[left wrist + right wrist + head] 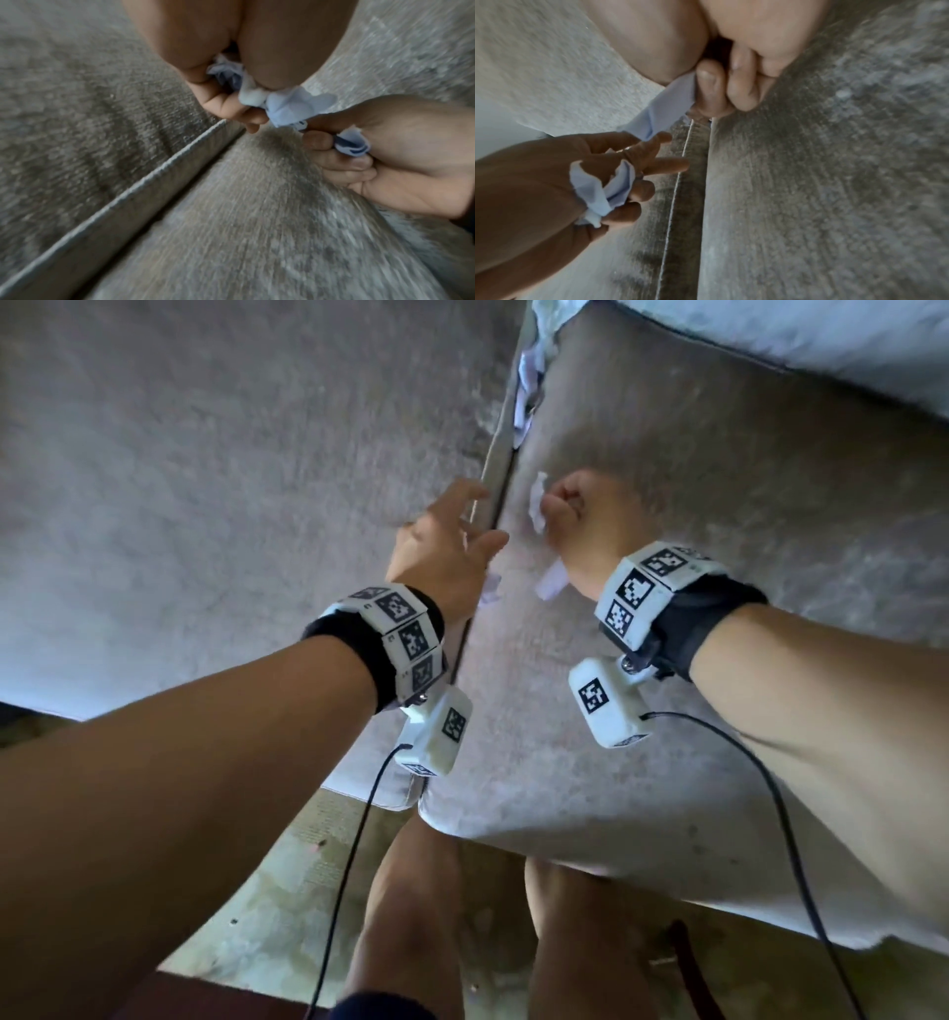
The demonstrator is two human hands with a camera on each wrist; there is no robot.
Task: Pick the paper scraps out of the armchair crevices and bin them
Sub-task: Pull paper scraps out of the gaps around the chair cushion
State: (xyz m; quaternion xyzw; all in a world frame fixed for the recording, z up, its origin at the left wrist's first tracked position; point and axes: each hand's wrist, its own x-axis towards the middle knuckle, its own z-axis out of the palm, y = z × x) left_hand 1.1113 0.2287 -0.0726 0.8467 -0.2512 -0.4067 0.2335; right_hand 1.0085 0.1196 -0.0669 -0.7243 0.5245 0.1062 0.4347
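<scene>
While gripped, scraps inside both hands.

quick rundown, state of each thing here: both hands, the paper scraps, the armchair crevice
left hand: grips crumpled scraps in the palm, forefingers spread
right hand: fist closed round paper scraps
held scraps: crumpled, out of the crevice, not yet binned
wedged scraps: still stuck in the crevice, farther back
crevice: bare of paper beside the hands
seat cushion: in place
</scene>
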